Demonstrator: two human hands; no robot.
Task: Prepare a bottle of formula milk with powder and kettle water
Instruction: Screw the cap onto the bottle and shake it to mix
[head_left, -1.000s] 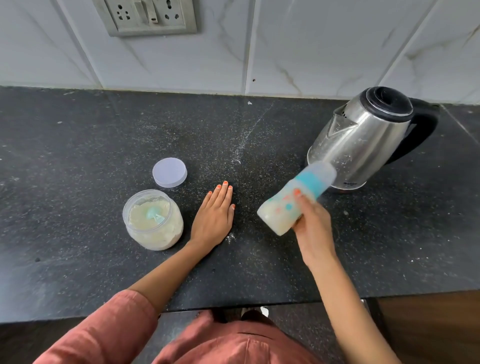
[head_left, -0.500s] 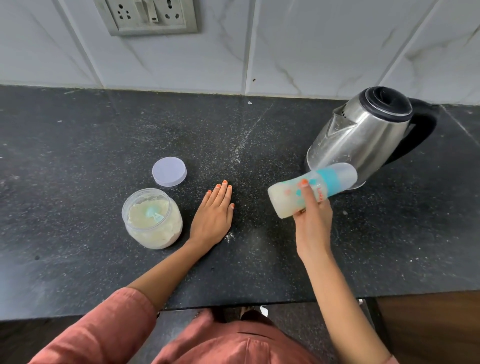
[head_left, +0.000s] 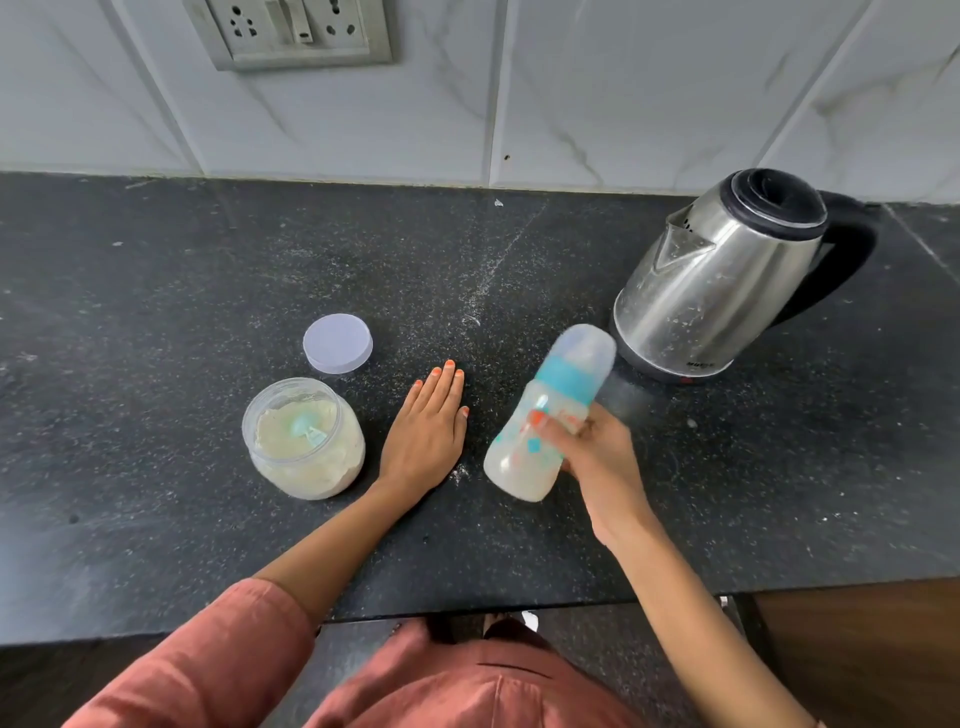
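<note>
Since a moment ago the bottle (head_left: 545, 400) has swung from lying sideways to tilting up, cap near the kettle (head_left: 717, 280). The right hand (head_left: 597, 457) wraps around its middle, above the counter (head_left: 156, 286). The left hand (head_left: 426, 431) lies flat, fingers straight together, beside the open powder jar (head_left: 304, 441) and its lid (head_left: 337, 343).

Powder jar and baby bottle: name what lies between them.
In the head view, the left hand lies flat on the countertop between the powder jar and the baby bottle.
</note>
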